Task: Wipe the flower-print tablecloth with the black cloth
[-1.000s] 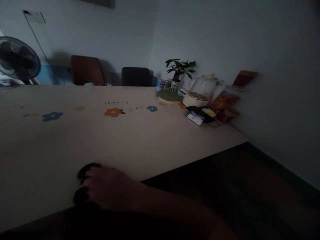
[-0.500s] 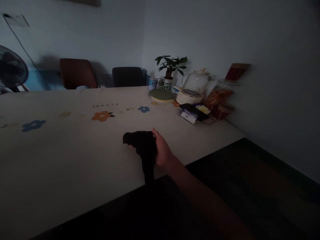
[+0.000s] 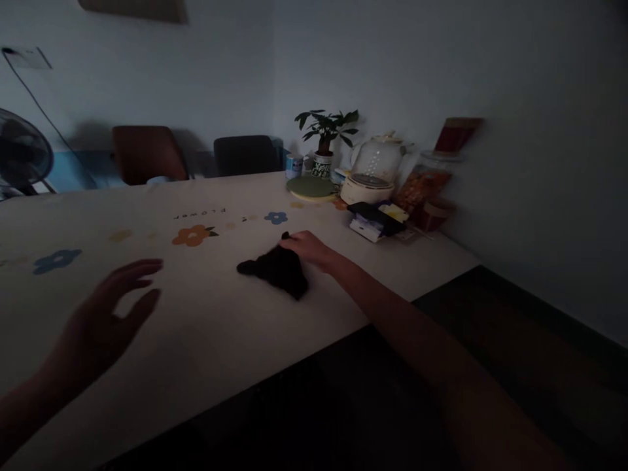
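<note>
Cloth (image 3: pixel 277 269), black and crumpled, lies on the table (image 3: pixel 206 327) near its front edge. The right hand (image 3: pixel 307 248) pinches its far side (grip partly hidden); the left hand (image 3: pixel 105 320) hovers apart, fingers spread, empty.

- Single view, worn on the person's head, looking forward and down across the bench (image 3: pixel 220 327).
- It faces the far corner of the room, toward the chairs (image 3: pixel 147 154) and plant (image 3: pixel 324 127).
- Both hands lie close below; far items are small.
</note>
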Tool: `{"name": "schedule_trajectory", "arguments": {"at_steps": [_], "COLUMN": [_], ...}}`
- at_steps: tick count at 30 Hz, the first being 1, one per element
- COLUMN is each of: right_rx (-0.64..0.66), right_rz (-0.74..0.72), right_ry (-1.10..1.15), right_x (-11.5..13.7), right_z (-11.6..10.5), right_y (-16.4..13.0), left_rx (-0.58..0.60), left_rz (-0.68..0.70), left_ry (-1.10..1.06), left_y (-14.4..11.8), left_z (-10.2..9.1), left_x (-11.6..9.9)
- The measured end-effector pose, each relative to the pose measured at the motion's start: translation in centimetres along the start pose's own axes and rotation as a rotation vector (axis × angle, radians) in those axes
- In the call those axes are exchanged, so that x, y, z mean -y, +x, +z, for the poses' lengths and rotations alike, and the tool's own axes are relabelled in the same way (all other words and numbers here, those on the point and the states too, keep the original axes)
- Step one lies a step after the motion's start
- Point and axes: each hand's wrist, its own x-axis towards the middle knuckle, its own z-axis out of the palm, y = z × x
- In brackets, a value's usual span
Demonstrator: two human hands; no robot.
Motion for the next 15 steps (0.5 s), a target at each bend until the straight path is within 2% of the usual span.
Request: {"name": "schedule_trajectory", "arguments": {"at_steps": [4,8,11,15], "right_rx": [-0.163,-0.191,-0.234,-0.270], "right_rz": [-0.001,-0.040,-0.171,-0.391], "right_ry": [-0.164,-0.251,-0.326,-0.413], "right_x": [-3.7,-6.8,-9.5,-12.3], "right_z": [-2.6,-4.6,-4.9,-4.3], "right_y": [0.4,-1.5,-4.2,-7.5], "left_rx": [0.182,0.371,0.580,0.777], "left_rz": [0.082,0.219,0.223,0.308], "left_ry": [-0.167,-0.101,0.037,0.047], "left_y": [3.2,5.8,6.8,7.9], "left_z": [5.4,11.7,15.4,18.2], "left_x": [-3.7,-7.4,-9.8,-12.9]}}
